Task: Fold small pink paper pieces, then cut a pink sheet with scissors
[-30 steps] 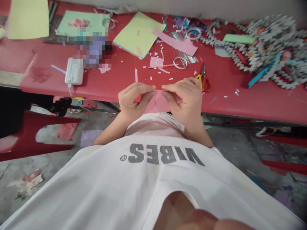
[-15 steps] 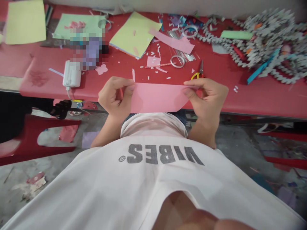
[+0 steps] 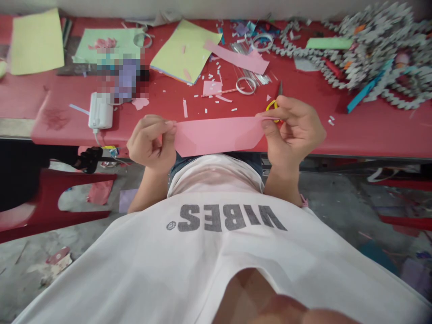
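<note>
We hold a pink paper strip [image 3: 219, 135] taut between both hands, in the air just over the near edge of the red surface [image 3: 354, 135].

Our left hand [image 3: 148, 141] pinches the strip's left end and our right hand [image 3: 293, 132] pinches its right end. On each hand the fingers [image 3: 167, 128] are closed thumb against forefinger on the paper, with the others curled loosely. We judge the step to be spreading and checking the strip. Any further handling calls for an even pull from both pinches, so that the thin sheet neither sags nor tears. Its long axis runs left to right, parallel to the near edge, with its flat face turned up towards us. Yellow-handled scissors [image 3: 272, 104] lie just behind our right hand.
</note>
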A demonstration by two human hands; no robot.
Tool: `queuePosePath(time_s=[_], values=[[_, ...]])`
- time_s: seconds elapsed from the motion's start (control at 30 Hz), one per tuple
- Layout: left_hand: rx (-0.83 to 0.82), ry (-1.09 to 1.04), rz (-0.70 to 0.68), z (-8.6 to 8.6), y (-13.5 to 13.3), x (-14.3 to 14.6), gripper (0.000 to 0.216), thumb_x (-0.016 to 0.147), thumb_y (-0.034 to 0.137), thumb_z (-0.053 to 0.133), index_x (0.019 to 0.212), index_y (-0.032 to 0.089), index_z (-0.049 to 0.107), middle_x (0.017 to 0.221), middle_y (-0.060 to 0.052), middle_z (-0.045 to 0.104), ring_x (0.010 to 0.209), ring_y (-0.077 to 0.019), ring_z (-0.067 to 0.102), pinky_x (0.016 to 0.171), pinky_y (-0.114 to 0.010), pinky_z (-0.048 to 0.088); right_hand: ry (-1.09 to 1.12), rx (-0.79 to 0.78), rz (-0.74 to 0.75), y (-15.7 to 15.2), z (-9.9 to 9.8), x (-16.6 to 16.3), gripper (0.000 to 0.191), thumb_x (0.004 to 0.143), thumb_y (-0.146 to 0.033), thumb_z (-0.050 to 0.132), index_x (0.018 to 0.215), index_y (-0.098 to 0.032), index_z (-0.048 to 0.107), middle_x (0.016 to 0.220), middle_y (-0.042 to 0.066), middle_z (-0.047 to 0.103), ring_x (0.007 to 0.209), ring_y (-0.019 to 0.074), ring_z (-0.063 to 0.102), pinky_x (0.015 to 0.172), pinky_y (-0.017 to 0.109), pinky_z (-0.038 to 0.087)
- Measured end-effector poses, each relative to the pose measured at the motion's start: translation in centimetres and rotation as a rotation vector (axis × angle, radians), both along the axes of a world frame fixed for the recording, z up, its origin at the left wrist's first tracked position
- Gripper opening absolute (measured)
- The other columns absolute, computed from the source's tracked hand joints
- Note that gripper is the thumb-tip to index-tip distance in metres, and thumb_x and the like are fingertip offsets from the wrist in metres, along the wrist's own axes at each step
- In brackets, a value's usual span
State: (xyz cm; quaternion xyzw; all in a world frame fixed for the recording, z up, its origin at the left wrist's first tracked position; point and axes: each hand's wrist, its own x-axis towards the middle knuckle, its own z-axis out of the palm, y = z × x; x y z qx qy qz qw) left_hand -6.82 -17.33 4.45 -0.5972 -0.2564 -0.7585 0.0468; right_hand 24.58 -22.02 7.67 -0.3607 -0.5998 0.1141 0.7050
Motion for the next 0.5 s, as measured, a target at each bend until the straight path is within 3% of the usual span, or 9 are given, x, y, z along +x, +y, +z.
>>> queuePosePath(time_s=[0.07, 0.17, 0.27, 0.37, 0.5], values=[[0.064, 0.050, 0.007, -0.3, 0.4, -0.5, 0.028, 0.101, 0.064, 0.084, 0.110, 0.037, 0.086, 0.085, 0.000, 0.068, 0.071, -0.0199, 0.067, 0.069, -0.039, 0.053, 0.012, 0.004, -0.028, 0.3, -0.6, 0.1, 0.050, 0.101, -0.066, 0.091, 0.140, -0.036, 0.081, 0.126, 0.002, 0.086, 0.104, 0.0302, 0.091, 0.103, 0.057, 0.073], [0.017, 0.021, 0.006, -1.1, 0.7, -1.3, 0.034, 0.100, 0.072, 0.084, 0.111, 0.041, 0.086, 0.090, -0.001, 0.066, 0.075, -0.0207, 0.066, 0.077, -0.042, 0.056, -0.050, -0.005, -0.040, 0.5, -1.2, 0.5, 0.055, 0.102, -0.075, 0.086, 0.139, -0.035, 0.082, 0.127, 0.003, 0.085, 0.113, 0.0320, 0.089, 0.106, 0.058, 0.071], [-0.063, 0.004, -0.003, -1.8, 0.6, -2.0, 0.038, 0.099, 0.078, 0.083, 0.110, 0.042, 0.087, 0.091, -0.002, 0.062, 0.078, -0.0217, 0.066, 0.084, -0.045, 0.056, -0.204, -0.078, -0.043, 0.2, -0.9, 0.9, 0.039, 0.111, -0.067, 0.077, 0.129, -0.034, 0.088, 0.117, 0.003, 0.087, 0.115, 0.0298, 0.087, 0.105, 0.053, 0.072], [-0.052, 0.065, 0.010, -1.2, 0.2, -1.9, 0.030, 0.103, 0.071, 0.081, 0.111, 0.042, 0.088, 0.089, -0.002, 0.064, 0.076, -0.0205, 0.066, 0.076, -0.040, 0.053, -0.305, -0.002, -0.015, -0.6, 0.2, 0.9, 0.026, 0.118, -0.049, 0.071, 0.128, -0.035, 0.090, 0.111, 0.001, 0.088, 0.104, 0.0245, 0.085, 0.097, 0.046, 0.073], [-0.030, 0.169, 0.030, -0.1, 0.2, -1.3, 0.026, 0.109, 0.064, 0.076, 0.115, 0.043, 0.089, 0.087, -0.001, 0.066, 0.072, -0.0187, 0.064, 0.068, -0.036, 0.049, -0.343, -0.126, -0.027, -0.9, 0.7, 0.9, 0.027, 0.119, -0.043, 0.067, 0.130, -0.034, 0.089, 0.119, 0.007, 0.088, 0.110, 0.0283, 0.084, 0.101, 0.048, 0.072]])
